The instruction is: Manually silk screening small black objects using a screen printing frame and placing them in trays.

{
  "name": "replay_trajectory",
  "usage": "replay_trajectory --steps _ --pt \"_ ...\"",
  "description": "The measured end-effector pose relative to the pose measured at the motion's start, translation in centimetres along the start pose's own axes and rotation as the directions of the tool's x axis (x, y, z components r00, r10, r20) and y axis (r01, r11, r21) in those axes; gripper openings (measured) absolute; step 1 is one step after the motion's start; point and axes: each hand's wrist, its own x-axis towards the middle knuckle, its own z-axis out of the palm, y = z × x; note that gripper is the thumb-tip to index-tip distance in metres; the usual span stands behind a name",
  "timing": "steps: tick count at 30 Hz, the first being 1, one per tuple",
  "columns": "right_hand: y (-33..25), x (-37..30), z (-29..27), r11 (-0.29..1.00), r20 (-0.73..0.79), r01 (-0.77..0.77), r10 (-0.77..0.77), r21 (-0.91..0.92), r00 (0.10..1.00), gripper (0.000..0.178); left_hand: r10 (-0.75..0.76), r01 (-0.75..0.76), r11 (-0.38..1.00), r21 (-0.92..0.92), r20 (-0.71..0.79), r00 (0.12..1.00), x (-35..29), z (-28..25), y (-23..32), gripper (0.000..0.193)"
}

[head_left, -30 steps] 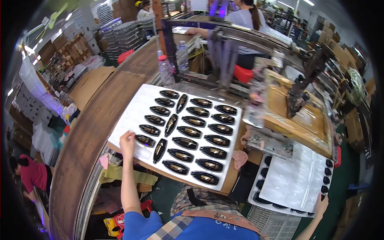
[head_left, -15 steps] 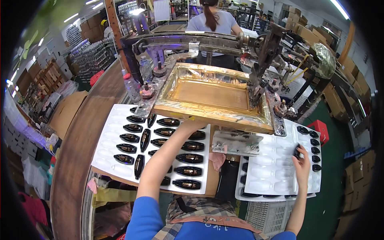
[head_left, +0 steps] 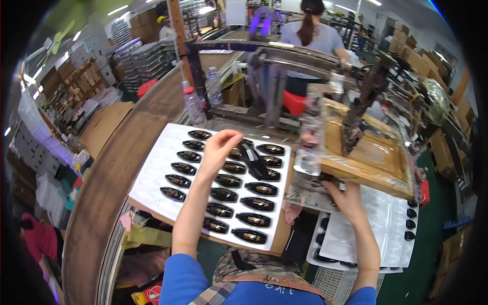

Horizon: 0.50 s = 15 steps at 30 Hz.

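My left hand [head_left: 219, 148] is above a white moulded tray [head_left: 150, 175], its fingertips pinched at the upper end of a tilted, slightly blurred black bottle [head_left: 255, 165]. Below it, rows of glossy black bottles [head_left: 254, 220] with gold print lie in the tray's hollows; my left forearm hides some. My right hand [head_left: 349, 202] is under the front edge of a wooden screen-printing frame [head_left: 363, 174], beside a metal fixture [head_left: 307, 193]. Its thumb points toward the fixture, and the other fingers are partly covered by the frame. Whether it holds anything is hidden.
On the right, stacked white trays [head_left: 389, 239] hold dark bottles along their edges. A pink cloth [head_left: 292, 212] hangs by the fixture. Plastic bottles [head_left: 194, 107] stand behind the left tray. Beyond the press is another person [head_left: 312, 38]. A wooden bench [head_left: 109, 168] runs along the left.
My left hand has come out from under the frame to above the left tray. My right hand has moved from the right tray to the fixture. The frame has shifted right relative to the tray.
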Motion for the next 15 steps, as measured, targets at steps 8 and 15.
replay_trajectory --steps 8,15 --pt "12.4 -9.8 -10.6 0.921 -0.498 -0.287 0.126 -0.262 0.858 0.044 -0.186 0.312 0.926 0.213 -0.464 0.866 -12.8 -18.8 -2.0 0.021" --pt "30.3 -22.0 -21.8 0.265 -0.62 -0.652 0.201 -0.711 0.758 0.06 -0.312 0.527 0.81 0.255 -0.573 0.758 -17.8 -23.3 -3.6 0.026"
